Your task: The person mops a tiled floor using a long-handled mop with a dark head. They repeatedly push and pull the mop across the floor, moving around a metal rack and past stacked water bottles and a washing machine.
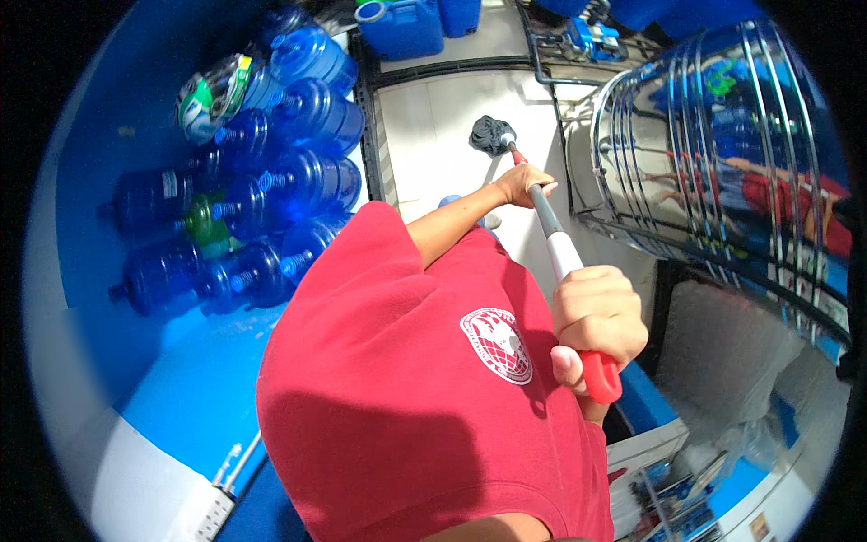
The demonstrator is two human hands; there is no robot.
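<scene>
Head view: mop [542,212] gripped in both hands, my right hand [596,321] clenched on its red end grip, my left hand [519,183] wrapped round the shaft lower down. Long stiff pole, probably light; dark stringy mop head [490,135] is soft and floppy, resting on the white tile floor [433,126] between the blue water jugs [271,181] and the steel tank [713,154]. Wide two-hand spacing gives best control.

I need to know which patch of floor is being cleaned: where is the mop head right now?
The dark mop head rests on the white tiled floor, upper centre of the head view, between the blue water bottles and the steel tank.
</scene>
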